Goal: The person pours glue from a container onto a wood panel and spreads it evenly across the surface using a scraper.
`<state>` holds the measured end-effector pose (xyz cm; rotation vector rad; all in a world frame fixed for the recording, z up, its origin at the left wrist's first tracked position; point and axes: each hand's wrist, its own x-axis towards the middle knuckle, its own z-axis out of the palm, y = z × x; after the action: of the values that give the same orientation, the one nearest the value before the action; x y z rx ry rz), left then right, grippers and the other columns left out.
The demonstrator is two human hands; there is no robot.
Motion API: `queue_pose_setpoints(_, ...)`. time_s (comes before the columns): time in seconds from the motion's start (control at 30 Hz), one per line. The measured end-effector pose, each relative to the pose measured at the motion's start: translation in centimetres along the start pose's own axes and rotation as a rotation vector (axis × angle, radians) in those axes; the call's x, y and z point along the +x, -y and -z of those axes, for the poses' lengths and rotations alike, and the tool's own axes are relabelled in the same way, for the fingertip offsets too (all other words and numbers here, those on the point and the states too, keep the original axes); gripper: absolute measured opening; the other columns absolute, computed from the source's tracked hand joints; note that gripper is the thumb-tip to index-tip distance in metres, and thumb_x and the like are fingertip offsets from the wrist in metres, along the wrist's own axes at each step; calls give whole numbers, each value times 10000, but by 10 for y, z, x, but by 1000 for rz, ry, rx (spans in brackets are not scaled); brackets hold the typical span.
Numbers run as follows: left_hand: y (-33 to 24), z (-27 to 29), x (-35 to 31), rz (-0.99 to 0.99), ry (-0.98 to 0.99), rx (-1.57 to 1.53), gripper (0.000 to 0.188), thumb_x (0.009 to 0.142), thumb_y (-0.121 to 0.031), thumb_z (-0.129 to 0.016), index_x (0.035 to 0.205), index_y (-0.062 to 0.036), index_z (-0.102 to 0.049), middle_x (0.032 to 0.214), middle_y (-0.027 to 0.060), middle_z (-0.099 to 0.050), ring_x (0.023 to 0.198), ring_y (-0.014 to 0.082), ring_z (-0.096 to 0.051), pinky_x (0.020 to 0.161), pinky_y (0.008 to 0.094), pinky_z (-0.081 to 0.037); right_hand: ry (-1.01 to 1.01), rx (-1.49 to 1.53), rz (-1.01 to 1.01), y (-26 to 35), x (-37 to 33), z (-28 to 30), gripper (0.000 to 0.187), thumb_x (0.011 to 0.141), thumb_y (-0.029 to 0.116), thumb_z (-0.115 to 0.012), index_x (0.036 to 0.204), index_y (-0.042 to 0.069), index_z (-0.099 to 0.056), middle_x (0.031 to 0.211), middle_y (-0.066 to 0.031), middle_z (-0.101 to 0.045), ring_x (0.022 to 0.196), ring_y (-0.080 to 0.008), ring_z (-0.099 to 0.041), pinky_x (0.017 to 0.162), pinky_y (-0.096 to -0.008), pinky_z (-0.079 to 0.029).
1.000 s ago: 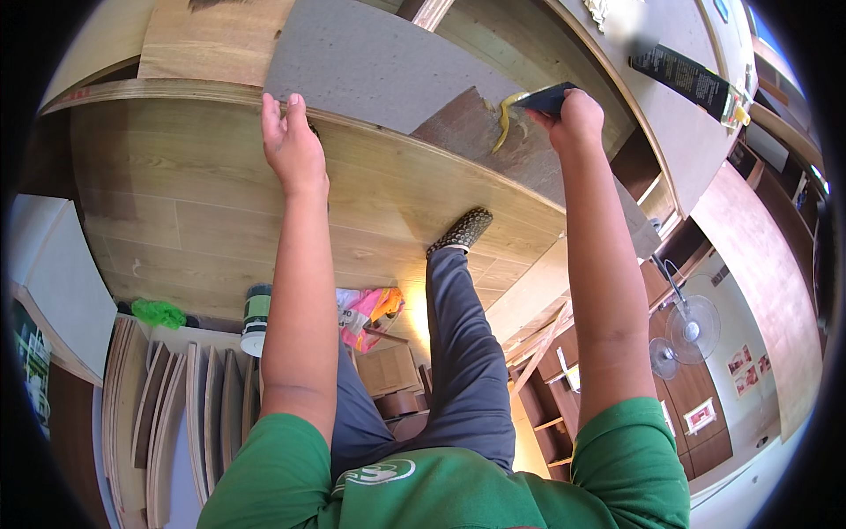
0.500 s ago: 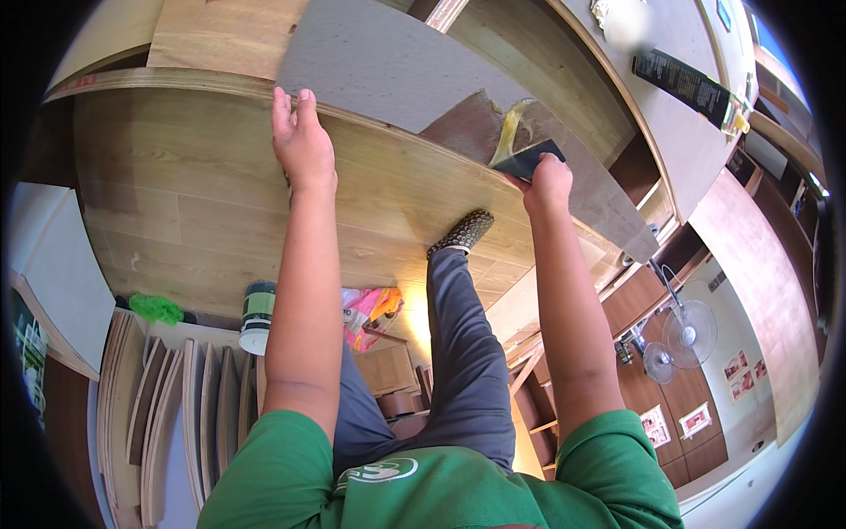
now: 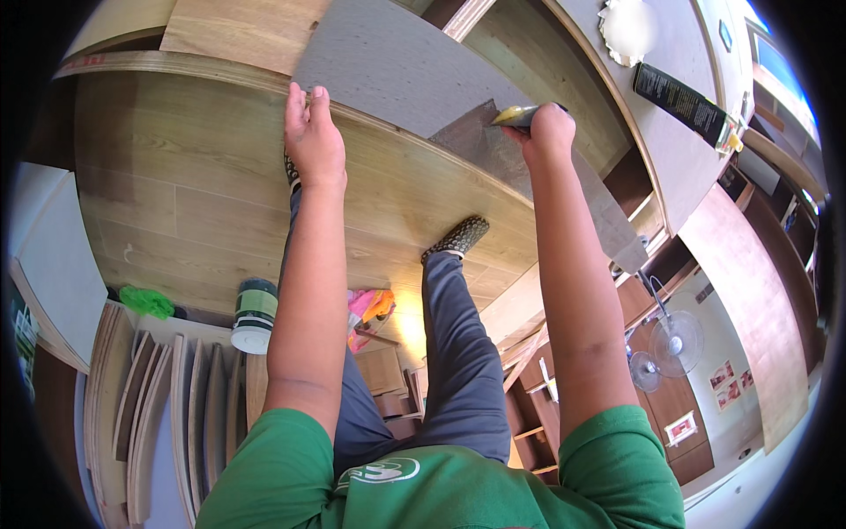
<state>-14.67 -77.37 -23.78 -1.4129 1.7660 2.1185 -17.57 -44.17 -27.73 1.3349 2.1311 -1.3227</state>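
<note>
Right hand [image 3: 548,137] is now sitting farther out from the near edge of the grey panel [image 3: 379,53] than half a second ago, the dark spreader [image 3: 527,115] going with it; left hand [image 3: 315,145] is keeping its place along that edge.

Far left: a green bag [image 3: 145,301] is lying on the floor [image 3: 211,238] near a row of upright boards [image 3: 141,406]; a green-and-white tub [image 3: 256,313] is standing just beyond them. Left hand is reaching to the panel's near edge, its fingers extended and grasping nothing visible (whether they are pressing there, cannot tell). A pink-and-orange bag [image 3: 370,307] is lying to the right of the left forearm.

Right of centre: a brown patch [image 3: 467,132] is covering part of the panel, and the spreader is sitting over it. Right hand's fingers are clenched around the spreader, hiding part of it. Key relation: the spreader is projecting leftward from those fingers, its visible length running nearly left to right. Yellow paste [image 3: 505,115] is clinging to its left end, pointing toward the bare grey side. Right hand is clearly the nearer one. Paste touching panel: cannot tell.

Farther right: a black container [image 3: 674,95] is lying on the table [image 3: 665,167], just beside a white round item [image 3: 617,31] (partly blurred). A fan [image 3: 677,344] is standing well apart, lower down.
</note>
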Motion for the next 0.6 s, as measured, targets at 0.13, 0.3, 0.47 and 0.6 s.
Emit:
queue_pose_setpoints(0.13,1,0,1,-12,-7,19,665,1013,-264,-581,1520,63,-303,1518,231,-426,1343,245,-494,1101,326,-383,-98,234,-158,81,-67,-42,190,975,141,-446,1115,18,-483,974,-169,-593,854,-316,-661,554,-531,-605)
queue_pose_setpoints(0.3,1,4,1,-30,3,38,663,1018,-273,-570,1519,65,-301,1523,233,-418,1355,255,-482,1111,335,-374,44,-66,99,88,-115,-13,217,983,138,-493,1122,-18,-551,1011,-157,-628,873,-281,-665,760,-419,-582)
queue_pose_setpoints(0.47,-3,3,0,-6,2,33,667,1019,-272,-569,1523,66,-290,1543,247,-384,1380,264,-457,1124,340,-360,9,-579,741,45,-146,-9,375,977,71,-550,1351,48,-554,1192,-206,-608,1077,-327,-621,925,-388,-505)
queue_pose_setpoints(0.6,-1,0,1,1,1,15,677,1017,-265,-575,1527,65,-278,1563,261,-342,1398,271,-439,1133,341,-353,-97,-894,908,-3,-140,-22,678,778,3,-623,1435,95,-484,1313,-186,-475,1224,-389,-469,1054,-481,-376)
